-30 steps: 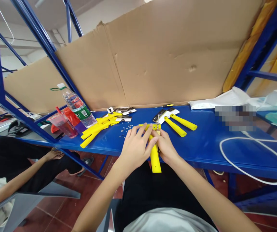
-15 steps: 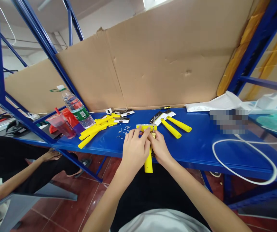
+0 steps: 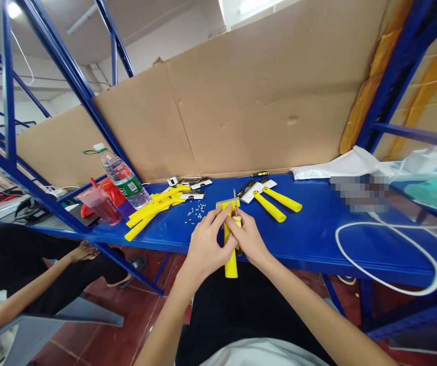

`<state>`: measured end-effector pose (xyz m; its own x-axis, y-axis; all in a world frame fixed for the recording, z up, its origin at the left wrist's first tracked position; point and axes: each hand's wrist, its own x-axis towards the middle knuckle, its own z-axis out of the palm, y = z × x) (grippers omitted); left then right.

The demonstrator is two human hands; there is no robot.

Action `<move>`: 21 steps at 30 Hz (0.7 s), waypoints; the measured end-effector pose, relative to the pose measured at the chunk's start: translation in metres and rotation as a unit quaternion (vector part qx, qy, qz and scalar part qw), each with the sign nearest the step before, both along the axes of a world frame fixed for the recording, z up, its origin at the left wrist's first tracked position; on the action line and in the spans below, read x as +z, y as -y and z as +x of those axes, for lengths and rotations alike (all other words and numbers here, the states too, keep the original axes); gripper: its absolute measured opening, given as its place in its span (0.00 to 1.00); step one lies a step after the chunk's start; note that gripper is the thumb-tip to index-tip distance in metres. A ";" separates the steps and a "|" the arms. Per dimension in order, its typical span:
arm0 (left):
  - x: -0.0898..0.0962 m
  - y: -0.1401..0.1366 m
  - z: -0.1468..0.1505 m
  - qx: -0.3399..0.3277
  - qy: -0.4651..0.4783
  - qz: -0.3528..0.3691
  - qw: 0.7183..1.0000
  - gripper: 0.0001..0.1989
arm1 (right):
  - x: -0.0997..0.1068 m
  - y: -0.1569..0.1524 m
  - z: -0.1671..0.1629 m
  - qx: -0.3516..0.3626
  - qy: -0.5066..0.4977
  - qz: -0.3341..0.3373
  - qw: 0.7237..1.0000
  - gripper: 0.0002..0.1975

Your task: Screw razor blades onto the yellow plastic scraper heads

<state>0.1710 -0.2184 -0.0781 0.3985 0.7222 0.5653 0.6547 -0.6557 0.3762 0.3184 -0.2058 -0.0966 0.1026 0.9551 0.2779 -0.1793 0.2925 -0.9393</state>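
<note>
A yellow T-shaped scraper (image 3: 231, 264) lies under my hands at the table's front edge, its handle pointing toward me. My left hand (image 3: 208, 243) is closed on the scraper, with fingers over its wide head. In my right hand (image 3: 252, 239) is a screwdriver (image 3: 237, 218) with a pale yellow handle, its metal shaft pointing up and away from me beside the head. My right thumb also reaches over the scraper. Fingers hide part of the scraper's middle. Just left of the head, small screws (image 3: 195, 212) lie scattered on the blue table (image 3: 313, 239).
Yellow handles (image 3: 153, 207) lie piled at left, near a water bottle (image 3: 125, 178) and a red drink cup (image 3: 100, 203). Two yellow handles (image 3: 270, 206) with black-and-white cards rest at right. Farther right runs a white cable (image 3: 355, 269). A person's hand (image 3: 83, 251) is at far left.
My right hand and the screwdriver have shifted slightly left; the shaft stands clearer of my fingers. My left fingers have slid, uncovering more of the scraper. The camera view has tilted a little.
</note>
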 end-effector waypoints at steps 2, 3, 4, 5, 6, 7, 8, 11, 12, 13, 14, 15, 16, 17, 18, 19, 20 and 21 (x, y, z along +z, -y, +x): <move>0.000 0.001 -0.003 -0.017 0.012 -0.024 0.999 0.39 | -0.001 0.000 -0.001 -0.007 0.007 -0.002 1.000 0.19; -0.001 0.001 -0.004 -0.024 0.018 -0.034 0.999 0.40 | -0.002 0.000 -0.001 -0.010 0.011 -0.002 1.000 0.18; -0.003 0.000 -0.006 -0.031 0.025 -0.041 0.998 0.42 | -0.002 0.000 -0.001 -0.012 0.016 0.001 1.000 0.17; -0.005 -0.001 -0.007 -0.039 0.033 -0.044 0.998 0.42 | -0.002 0.000 -0.001 -0.012 0.023 0.008 1.000 0.17; -0.007 -0.002 -0.008 -0.045 0.043 -0.044 0.997 0.41 | -0.002 0.000 -0.001 -0.010 0.031 0.016 0.999 0.16; -0.010 -0.005 -0.009 -0.052 0.056 -0.040 0.996 0.39 | -0.002 0.001 -0.001 -0.005 0.038 0.023 0.999 0.16; -0.013 -0.007 -0.010 -0.056 0.069 -0.032 0.996 0.37 | -0.001 0.001 -0.001 0.006 0.042 0.026 0.999 0.16; -0.021 -0.013 -0.013 -0.056 0.094 0.010 0.994 0.30 | 0.001 0.003 -0.002 0.052 0.037 0.010 0.998 0.15; -0.024 -0.015 -0.014 -0.055 0.098 0.023 0.993 0.29 | 0.002 0.004 -0.002 0.065 0.035 0.002 0.997 0.15; -0.026 -0.016 -0.015 -0.055 0.100 0.032 0.993 0.28 | 0.003 0.004 -0.003 0.074 0.035 -0.004 0.997 0.14; -0.028 -0.017 -0.016 -0.055 0.102 0.037 0.993 0.26 | 0.003 0.005 -0.004 0.078 0.041 -0.007 0.996 0.14; -0.029 -0.017 -0.017 -0.053 0.109 0.036 0.992 0.25 | 0.004 0.006 -0.005 0.079 0.048 -0.006 0.996 0.14; -0.030 -0.018 -0.020 -0.048 0.127 0.024 0.990 0.24 | 0.004 0.007 -0.005 0.081 0.055 -0.005 0.995 0.16; -0.031 -0.018 -0.023 -0.039 0.162 0.003 0.986 0.24 | 0.005 0.008 -0.005 0.080 0.059 -0.002 0.995 0.20; -0.030 -0.019 -0.028 -0.030 0.216 -0.027 0.976 0.24 | 0.006 0.009 -0.004 0.079 0.062 0.001 0.995 0.25; -0.028 -0.020 -0.034 -0.025 0.284 -0.062 0.956 0.25 | 0.006 0.010 -0.003 0.075 0.070 0.003 0.995 0.30; -0.026 -0.021 -0.042 -0.028 0.357 -0.097 0.929 0.27 | 0.006 0.010 0.000 0.071 0.082 0.002 0.994 0.33; -0.022 -0.022 -0.051 -0.042 0.422 -0.126 0.897 0.28 | 0.007 0.010 0.003 0.062 0.103 0.000 0.993 0.34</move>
<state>0.1201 -0.1962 -0.1003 -0.0360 0.8573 0.5135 0.0194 -0.5131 0.8581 0.3210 -0.2157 -0.0901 -0.0738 0.9567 0.2816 -0.0186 0.2810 -0.9595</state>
